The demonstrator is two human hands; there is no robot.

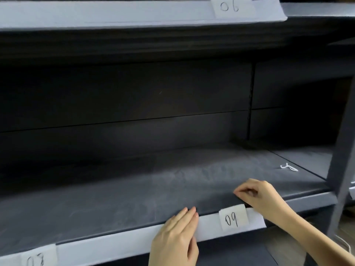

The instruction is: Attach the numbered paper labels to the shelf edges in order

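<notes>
We see a small white loop of string (288,167) lying on the dark grey shelf board, far right. Behind it stand dark back panels (124,104), split by a slotted upright (250,104). A grey corner post (343,150) rises at right.

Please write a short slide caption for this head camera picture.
Left hand presses the white strip on the shelf edge while the right hand rests above label 09.

Dark grey shelf (134,198), dusty on top, with a white strip (115,244) along its front edge, label 09 (233,219) stuck on it. A white cord (288,167) lies far right.
</notes>
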